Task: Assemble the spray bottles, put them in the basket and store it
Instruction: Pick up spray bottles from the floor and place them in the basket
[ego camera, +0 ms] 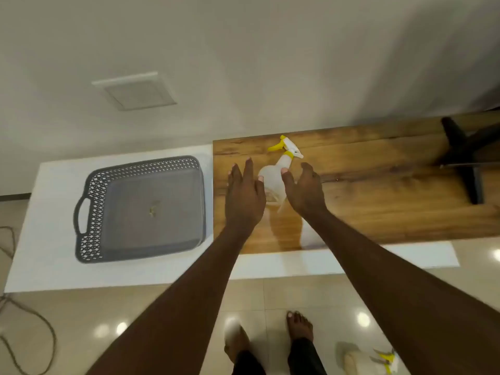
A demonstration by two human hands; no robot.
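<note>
Two hands frame one spray bottle, which lies on the wooden board with its yellow-and-white trigger head already on. The left hand and right hand are spread, fingers straight, just beside the bottle and gripping nothing. I judge that assembly is finished here. Next, the hands must close around the bottle and carry it to the grey basket, left of the board.
</note>
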